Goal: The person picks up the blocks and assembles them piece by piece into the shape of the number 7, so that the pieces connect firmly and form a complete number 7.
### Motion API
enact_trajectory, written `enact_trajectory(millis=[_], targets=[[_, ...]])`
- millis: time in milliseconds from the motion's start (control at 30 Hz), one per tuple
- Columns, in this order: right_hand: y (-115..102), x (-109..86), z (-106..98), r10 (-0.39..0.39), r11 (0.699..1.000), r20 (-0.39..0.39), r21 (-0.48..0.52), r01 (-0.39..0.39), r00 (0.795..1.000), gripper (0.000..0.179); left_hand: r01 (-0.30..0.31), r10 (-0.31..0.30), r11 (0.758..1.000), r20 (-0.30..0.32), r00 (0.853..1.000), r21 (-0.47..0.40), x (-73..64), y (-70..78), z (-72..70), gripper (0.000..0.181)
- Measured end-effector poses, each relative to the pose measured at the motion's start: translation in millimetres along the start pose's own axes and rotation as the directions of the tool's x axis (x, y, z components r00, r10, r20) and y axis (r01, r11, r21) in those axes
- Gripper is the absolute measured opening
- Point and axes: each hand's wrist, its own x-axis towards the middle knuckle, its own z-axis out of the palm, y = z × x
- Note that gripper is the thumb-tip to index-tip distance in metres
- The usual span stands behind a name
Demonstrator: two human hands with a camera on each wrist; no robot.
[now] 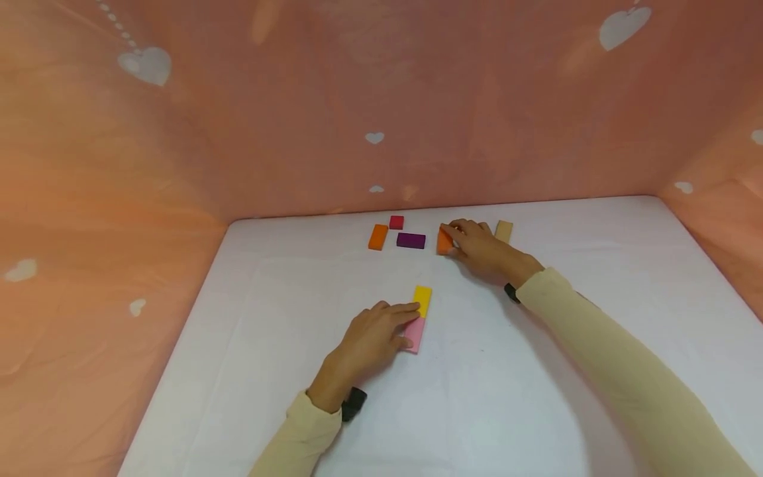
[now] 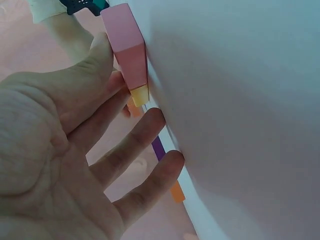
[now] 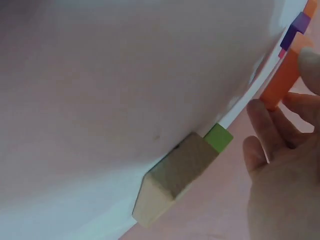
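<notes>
A yellow block (image 1: 422, 299) and a pink block (image 1: 414, 335) lie end to end in a line on the white table. My left hand (image 1: 372, 336) rests against them from the left, its thumb at the pink block and extended fingers reaching the yellow one. In the left wrist view the other fingers are spread, their tips near the tabletop. Farther back, my right hand (image 1: 479, 248) pinches an orange block (image 1: 444, 242) between thumb and fingers. In the right wrist view this orange block (image 3: 285, 75) is held along its sides.
A second orange block (image 1: 378, 237), a red block (image 1: 396, 222) and a purple block (image 1: 411, 240) lie left of my right hand. To its right is a plain wooden block (image 1: 504, 230), with a green block (image 3: 218, 137) beyond it. Pinkish-orange cloth (image 1: 417, 99) hangs behind the table.
</notes>
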Motion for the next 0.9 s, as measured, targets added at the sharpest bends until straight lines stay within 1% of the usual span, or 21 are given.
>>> enact_trajectory(millis=[200, 500, 667, 767, 900], targets=[[-5, -3.2, 5, 0.010, 1.000, -0.030, -0.008, -0.010, 1.000, 0.066, -0.003, 0.003, 1.000, 0.003, 1.000, 0.011, 2.1, -0.3, -0.9, 0.054], [-14, -7.4, 9, 0.004, 1.000, -0.063, 0.031, -0.002, 0.998, 0.065, 0.000, 0.000, 1.000, 0.002, 1.000, -0.003, 3.8, -2.9, -2.3, 0.052], [-19, -12.1, 11, -0.019, 1.000, -0.066, 0.018, 0.020, 0.998, 0.064, 0.006, -0.006, 1.000, 0.007, 1.000, -0.019, 4.2, -2.2, -3.8, 0.052], [-21, -15.7, 12, -0.009, 1.000, -0.058, 0.016, 0.010, 0.998, 0.065, 0.003, -0.003, 1.000, 0.007, 1.000, -0.031, 4.1, -2.4, -3.8, 0.052], [-25, -20.4, 16, 0.000, 1.000, -0.060, 0.000, 0.000, 0.998, 0.064, -0.009, 0.009, 1.000, 0.006, 1.000, -0.021, 4.0, -2.9, -3.3, 0.051]])
